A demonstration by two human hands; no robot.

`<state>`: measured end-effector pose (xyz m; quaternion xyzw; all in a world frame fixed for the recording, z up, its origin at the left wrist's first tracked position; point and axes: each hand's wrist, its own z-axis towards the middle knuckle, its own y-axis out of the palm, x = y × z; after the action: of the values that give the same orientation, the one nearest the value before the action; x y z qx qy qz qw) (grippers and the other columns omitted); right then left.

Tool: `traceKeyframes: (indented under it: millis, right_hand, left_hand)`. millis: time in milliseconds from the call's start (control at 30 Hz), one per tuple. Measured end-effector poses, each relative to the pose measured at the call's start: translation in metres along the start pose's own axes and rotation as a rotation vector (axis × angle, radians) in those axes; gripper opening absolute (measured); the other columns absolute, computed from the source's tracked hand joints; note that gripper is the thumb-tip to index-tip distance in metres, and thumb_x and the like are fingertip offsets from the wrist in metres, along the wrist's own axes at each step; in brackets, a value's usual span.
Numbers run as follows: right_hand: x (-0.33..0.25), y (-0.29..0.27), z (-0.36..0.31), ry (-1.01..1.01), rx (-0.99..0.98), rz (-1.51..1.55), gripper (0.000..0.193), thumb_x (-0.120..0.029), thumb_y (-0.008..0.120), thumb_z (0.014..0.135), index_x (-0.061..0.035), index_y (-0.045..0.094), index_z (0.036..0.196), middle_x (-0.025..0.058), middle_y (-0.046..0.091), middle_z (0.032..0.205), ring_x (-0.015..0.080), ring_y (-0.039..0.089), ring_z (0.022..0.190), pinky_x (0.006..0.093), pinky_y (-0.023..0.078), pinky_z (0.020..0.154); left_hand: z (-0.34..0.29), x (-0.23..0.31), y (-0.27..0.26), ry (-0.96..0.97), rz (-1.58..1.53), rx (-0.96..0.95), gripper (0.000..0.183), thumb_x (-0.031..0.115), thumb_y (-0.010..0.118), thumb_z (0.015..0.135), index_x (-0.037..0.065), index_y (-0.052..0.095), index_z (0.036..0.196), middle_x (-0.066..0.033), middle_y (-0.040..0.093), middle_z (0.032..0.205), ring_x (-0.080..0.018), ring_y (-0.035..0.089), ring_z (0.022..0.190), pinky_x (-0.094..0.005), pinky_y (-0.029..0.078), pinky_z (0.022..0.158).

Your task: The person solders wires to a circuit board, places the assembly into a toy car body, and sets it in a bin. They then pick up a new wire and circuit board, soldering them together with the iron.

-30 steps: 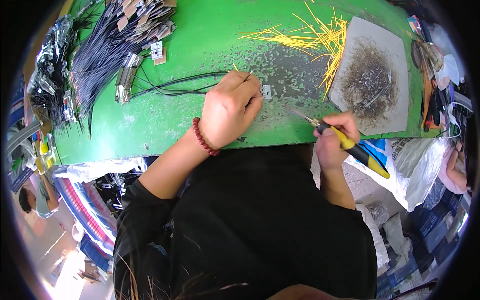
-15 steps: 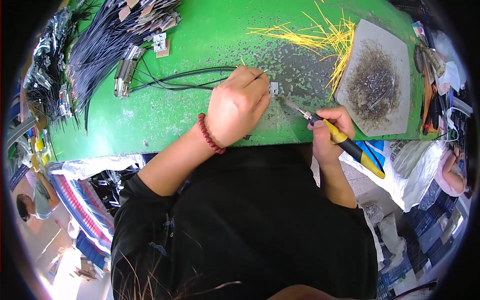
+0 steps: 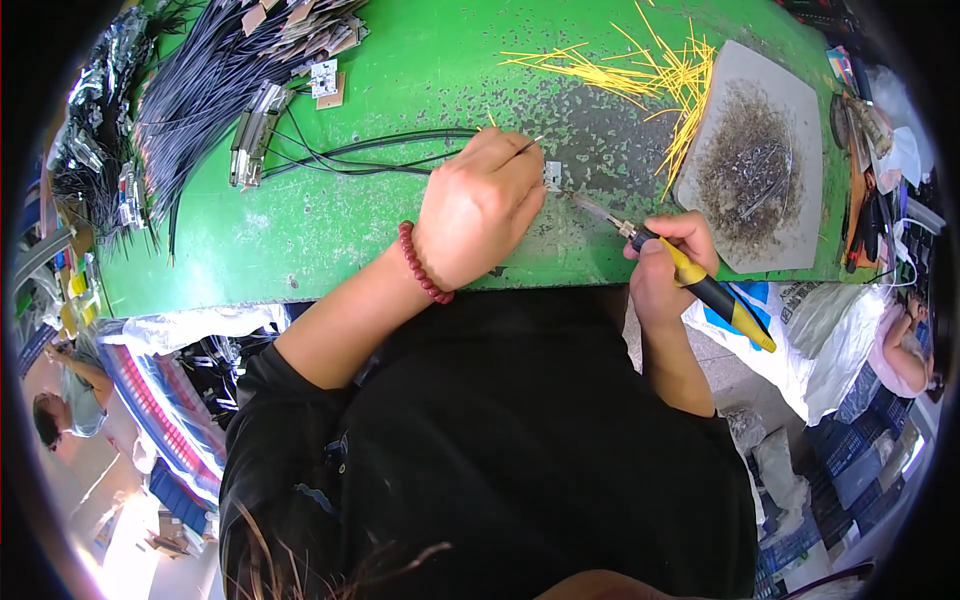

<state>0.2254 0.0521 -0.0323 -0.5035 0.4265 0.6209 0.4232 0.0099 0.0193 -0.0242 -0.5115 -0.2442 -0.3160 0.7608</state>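
My left hand (image 3: 480,205), with a red bead bracelet on its wrist, rests on the green worktable with its fingers closed around black wires (image 3: 375,143). The wires run left to a metal-and-dark part (image 3: 255,135) lying on the table. Just right of those fingertips is a small white circuit board (image 3: 553,176). My right hand (image 3: 672,262) grips a soldering iron (image 3: 706,292) with a yellow and black handle. The iron's tip points left and sits by the lower right of the board; whether it touches cannot be made out. The left fingers hide the wire ends.
Several thin yellow strands (image 3: 650,80) lie loose at the back right. Beside them sits a grey board (image 3: 808,185) covered in dark residue. Bundled black wires (image 3: 205,100) and another white circuit board (image 3: 323,78) are at the back left. Hand tools (image 3: 865,200) line the right edge.
The whole picture has shifted very slightly. Both hands keep nearly the same pose, with the soldering iron still beside the small white board.
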Motion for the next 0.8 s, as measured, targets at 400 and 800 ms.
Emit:
traceKeyframes:
  millis: [400, 800]
  right_hand:
    - [0.003, -0.003, 0.001, -0.019, 0.01, -0.087, 0.019, -0.013, 0.061, 0.082, 0.0027, 0.055, 0.09, 0.0075, 0.057, 0.073, 0.0109, 0.055, 0.056, 0.022, 0.046, 0.054]
    - [0.001, 0.0, 0.002, 0.01, 0.006, -0.047, 0.012, -0.001, 0.062, 0.079, 0.0011, 0.057, 0.089, 0.002, 0.056, 0.075, 0.0042, 0.051, 0.061, 0.0187, 0.039, 0.056]
  left_hand:
    - [0.003, -0.005, -0.009, -0.011, -0.034, -0.122, 0.011, -0.003, 0.069, 0.073, 0.001, 0.06, 0.079, -0.0091, 0.064, 0.088, -0.028, 0.061, 0.081, -0.0361, 0.052, 0.073]
    - [0.018, 0.001, -0.015, -0.085, 0.025, -0.272, 0.008, 0.003, 0.066, 0.077, 0.001, 0.058, 0.079, -0.0132, 0.056, 0.079, -0.0343, 0.057, 0.079, -0.0417, 0.048, 0.067]
